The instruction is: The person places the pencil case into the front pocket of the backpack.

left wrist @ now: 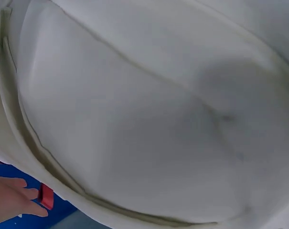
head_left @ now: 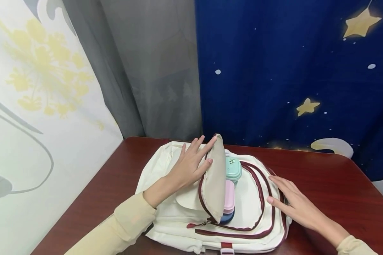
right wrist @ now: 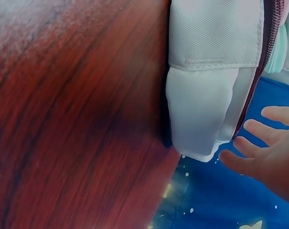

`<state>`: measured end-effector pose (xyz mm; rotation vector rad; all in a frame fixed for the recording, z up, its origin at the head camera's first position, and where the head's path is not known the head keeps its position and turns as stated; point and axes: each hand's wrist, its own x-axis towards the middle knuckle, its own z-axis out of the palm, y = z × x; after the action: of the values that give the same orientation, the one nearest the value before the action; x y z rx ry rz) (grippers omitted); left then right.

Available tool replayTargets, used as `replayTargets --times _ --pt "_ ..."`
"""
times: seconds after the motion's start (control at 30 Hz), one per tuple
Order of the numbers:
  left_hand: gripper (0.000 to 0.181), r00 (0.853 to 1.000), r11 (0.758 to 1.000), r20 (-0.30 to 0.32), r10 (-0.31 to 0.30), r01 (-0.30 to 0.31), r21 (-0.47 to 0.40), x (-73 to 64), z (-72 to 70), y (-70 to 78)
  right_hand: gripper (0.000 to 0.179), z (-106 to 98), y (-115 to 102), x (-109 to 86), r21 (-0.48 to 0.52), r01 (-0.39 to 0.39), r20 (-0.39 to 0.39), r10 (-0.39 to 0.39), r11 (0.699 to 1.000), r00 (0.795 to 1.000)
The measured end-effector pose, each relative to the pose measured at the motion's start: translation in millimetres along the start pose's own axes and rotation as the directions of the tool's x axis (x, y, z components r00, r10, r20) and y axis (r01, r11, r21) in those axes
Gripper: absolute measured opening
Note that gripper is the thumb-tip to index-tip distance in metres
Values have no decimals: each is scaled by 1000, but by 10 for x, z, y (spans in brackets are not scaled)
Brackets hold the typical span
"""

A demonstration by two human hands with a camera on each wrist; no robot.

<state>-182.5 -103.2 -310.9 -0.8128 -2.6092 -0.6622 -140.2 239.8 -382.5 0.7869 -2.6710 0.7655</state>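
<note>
The raised backpack flap [head_left: 215,182] stands against the left grip [head_left: 189,164].

two hands [head_left: 189,165] [head_left: 294,202], one backpack [head_left: 247,202], at least three cases [head_left: 233,169] [head_left: 229,196] [head_left: 227,217], one table [head_left: 335,187]

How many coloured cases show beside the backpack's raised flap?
3: mint-green case at the far end, pink case in the middle, dark blue case, partly covered, at the near end. More may hide behind the flap.
</note>
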Motion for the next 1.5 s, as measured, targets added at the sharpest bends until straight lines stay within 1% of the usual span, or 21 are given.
replayTargets --times 0.13,0.33,0.6,0.77,0.93,1.03,1.2,1.27,1.37,1.43,1.5 --pt "51 1000 1000 22 -13 13 -11 44 9 59 61 1 9 -6 -3 3 -6 -3 1000 1000" --pt "51 998 999 57 -31 33 -31 85 65 129 61 -1 23 -24 -10 6 -9 -6 1000 1000" --pt "48 998 999 64 -12 15 -52 151 97 249 61 -10 41 -43 -6 6 -11 -6 1000 1000" --pt "49 995 998 96 -18 24 -59 196 110 326 58 -13 44 -56 -7 6 -14 -6 1000 1000" --pt "50 994 996 106 -7 16 -86 228 150 405 57 -9 45 -75 -4 0 -16 0 1000 1000" --pt "47 995 997 99 -5 12 -72 251 190 455 56 -2 48 -84 -5 8 -24 -8 1000 1000" --pt "42 995 1000 97 -15 15 4 308 275 551 53 7 52 -97 -10 13 -35 -13 1000 999" --pt "43 993 999 110 -31 28 27 333 305 600 53 6 52 -104 -8 0 -32 0 1000 999" --pt "45 990 998 130 -61 57 37 360 342 664 52 -2 50 -116 -6 -32 -17 32 999 999" --pt "46 988 997 130 -77 73 33 368 367 690 51 -13 45 -119 2 -53 -3 53 999 999" --pt "47 990 996 118 -82 80 25 374 397 707 50 -26 42 -121 4 -66 4 66 998 998"
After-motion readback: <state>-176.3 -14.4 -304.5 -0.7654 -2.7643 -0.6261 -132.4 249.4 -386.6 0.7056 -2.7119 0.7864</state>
